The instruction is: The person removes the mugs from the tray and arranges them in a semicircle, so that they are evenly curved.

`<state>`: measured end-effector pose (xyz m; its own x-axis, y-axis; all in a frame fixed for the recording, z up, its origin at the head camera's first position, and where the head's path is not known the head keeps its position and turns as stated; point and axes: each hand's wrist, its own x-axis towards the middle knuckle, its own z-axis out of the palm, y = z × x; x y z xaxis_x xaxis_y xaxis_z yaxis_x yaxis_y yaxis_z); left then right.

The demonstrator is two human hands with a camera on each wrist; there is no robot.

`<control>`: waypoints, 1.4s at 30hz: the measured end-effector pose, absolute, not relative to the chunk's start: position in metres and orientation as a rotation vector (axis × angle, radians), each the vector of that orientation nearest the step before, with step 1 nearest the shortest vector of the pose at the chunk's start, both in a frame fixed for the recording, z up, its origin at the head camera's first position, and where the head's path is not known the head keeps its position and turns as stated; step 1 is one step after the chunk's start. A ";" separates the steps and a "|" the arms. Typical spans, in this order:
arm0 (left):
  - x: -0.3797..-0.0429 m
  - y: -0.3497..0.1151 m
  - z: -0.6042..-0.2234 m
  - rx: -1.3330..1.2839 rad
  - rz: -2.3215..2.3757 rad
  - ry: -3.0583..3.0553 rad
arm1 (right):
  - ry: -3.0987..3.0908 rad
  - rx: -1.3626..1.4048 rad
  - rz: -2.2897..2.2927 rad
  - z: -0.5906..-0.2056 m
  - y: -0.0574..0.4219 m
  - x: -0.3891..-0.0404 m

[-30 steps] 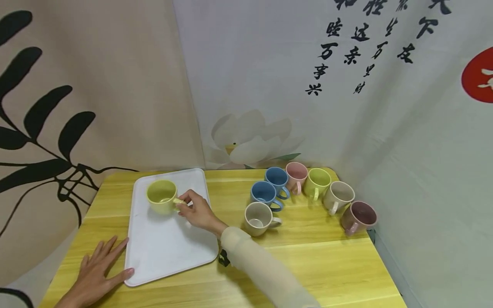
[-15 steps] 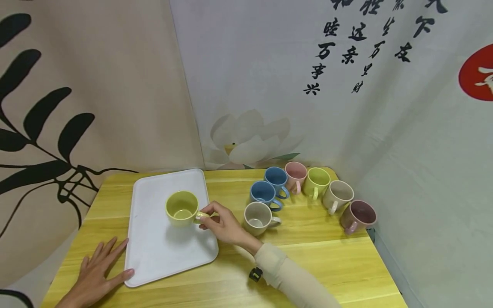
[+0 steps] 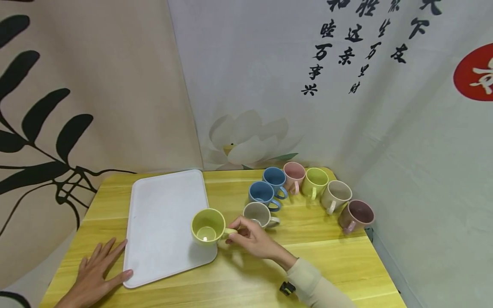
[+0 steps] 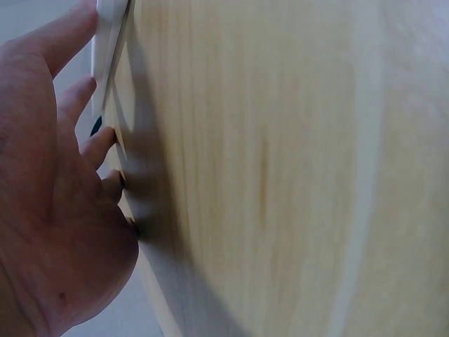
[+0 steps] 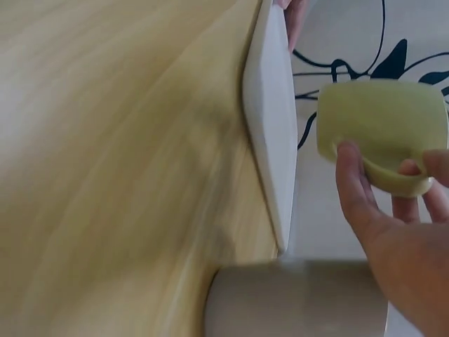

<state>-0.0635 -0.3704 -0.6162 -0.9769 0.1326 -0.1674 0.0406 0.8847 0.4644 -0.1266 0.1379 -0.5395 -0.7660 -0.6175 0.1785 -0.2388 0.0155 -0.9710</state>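
My right hand [image 3: 256,239] pinches the handle of a yellow-green mug [image 3: 208,226], which is upright over the right edge of the white tray [image 3: 161,239]. In the right wrist view the mug [image 5: 382,130] hangs clear of the tray [image 5: 273,126], fingers curled at its handle. My left hand [image 3: 92,269] lies with spread fingers at the tray's left edge, thumb on the near corner. The left wrist view shows that hand [image 4: 63,182] with its fingertips against the tray rim [image 4: 109,56] and the table edge. Just beyond my right hand stands a light grey-beige mug [image 3: 256,209].
Two blue mugs [image 3: 262,192], a pink mug [image 3: 294,176], another yellow-green mug [image 3: 315,182], a second beige mug [image 3: 336,194] and a mauve mug [image 3: 358,214] curve along the right of the wooden table [image 3: 308,273]. A printed curtain [image 3: 250,85] hangs behind.
My right hand has carried the yellow-green mug from the tray's upper middle rightward and nearer, to above the tray's right edge. My left hand stays at the tray.
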 end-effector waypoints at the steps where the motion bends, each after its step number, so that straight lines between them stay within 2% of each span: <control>1: -0.064 -0.370 -0.616 0.129 0.694 2.856 | 1.999 -0.895 -1.809 -0.541 0.143 -0.125; 24: -0.064 -0.370 -0.611 0.135 0.684 2.849 | 1.964 -0.833 -1.752 -0.567 0.260 -0.103; 42: -0.063 -0.369 -0.615 0.150 0.710 2.851 | 1.903 -0.777 -1.742 -0.578 0.286 -0.106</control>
<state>-0.0629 -0.3695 -0.6147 -0.9750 0.1458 -0.1675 0.0503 0.8795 0.4731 -0.1056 0.2861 -0.5784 -0.7435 -0.6670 0.0487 -0.1075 0.0474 -0.9931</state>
